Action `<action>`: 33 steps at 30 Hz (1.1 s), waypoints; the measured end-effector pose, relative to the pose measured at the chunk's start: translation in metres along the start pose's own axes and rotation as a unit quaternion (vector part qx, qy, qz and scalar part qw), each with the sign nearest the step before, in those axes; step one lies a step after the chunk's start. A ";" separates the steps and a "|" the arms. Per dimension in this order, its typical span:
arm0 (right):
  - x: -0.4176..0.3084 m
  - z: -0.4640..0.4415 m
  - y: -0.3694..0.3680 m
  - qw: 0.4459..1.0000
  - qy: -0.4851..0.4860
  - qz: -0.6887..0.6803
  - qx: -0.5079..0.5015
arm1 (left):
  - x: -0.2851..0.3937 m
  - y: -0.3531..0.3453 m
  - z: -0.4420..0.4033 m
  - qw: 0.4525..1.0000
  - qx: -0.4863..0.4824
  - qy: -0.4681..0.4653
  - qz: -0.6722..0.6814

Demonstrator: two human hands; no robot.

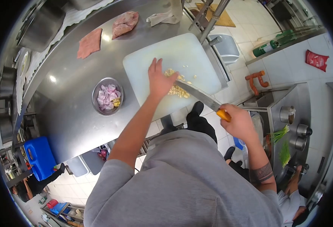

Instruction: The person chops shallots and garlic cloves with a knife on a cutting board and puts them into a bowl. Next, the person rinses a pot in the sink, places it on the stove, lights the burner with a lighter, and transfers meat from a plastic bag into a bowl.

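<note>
My right hand (239,123) is closed around the orange handle of a long kitchen knife (200,93). Its blade slants up and left over a white cutting board (143,56), with the tip beside my left thumb. My left hand (161,81) has its fingers stretched out over the board; whether the thumb touches the blade I cannot tell. Pale yellow chopped pieces (178,91), resembling garlic, lie heaped around the blade tip, with a few scattered bits to the right. Left of the board, a metal bowl (94,99) holds purple-white onion pieces (107,97) and some yellow pieces.
Two pieces of raw meat (125,24) lie at the steel table's (66,92) far side, near a pale cloth (164,17). Metal pots (287,114) and green herbs (284,154) occupy a counter at right. Another person (293,202) is at lower right, and one at lower left.
</note>
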State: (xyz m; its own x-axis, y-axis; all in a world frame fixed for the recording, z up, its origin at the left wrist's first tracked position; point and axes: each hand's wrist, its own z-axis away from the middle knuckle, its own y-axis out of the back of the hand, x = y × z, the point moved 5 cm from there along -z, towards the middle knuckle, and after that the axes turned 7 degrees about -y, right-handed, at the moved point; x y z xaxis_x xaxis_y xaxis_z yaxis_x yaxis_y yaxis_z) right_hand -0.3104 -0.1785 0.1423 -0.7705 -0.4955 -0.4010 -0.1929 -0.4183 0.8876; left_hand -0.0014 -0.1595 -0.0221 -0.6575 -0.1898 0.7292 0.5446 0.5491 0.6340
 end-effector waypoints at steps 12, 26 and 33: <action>0.047 -0.060 -0.089 0.993 -0.008 -0.119 -0.021 | -0.041 0.016 -0.015 0.984 -0.043 -0.003 0.173; 0.032 -0.013 -0.177 0.767 -0.330 -0.546 -0.062 | 0.019 -0.019 0.024 0.952 -0.219 -0.204 0.061; -0.040 -0.019 -0.207 0.770 -0.317 -0.551 -0.066 | 0.039 -0.041 0.042 0.990 -0.076 -0.117 0.006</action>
State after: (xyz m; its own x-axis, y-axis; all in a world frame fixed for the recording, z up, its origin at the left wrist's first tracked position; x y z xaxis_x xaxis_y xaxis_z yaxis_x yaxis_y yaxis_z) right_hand -0.2276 -0.0868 -0.0294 -0.3341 0.6678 -0.6652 -0.9093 -0.4141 0.0411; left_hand -0.0716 -0.1552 -0.0304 -0.7431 0.0201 0.6689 0.6138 0.4185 0.6694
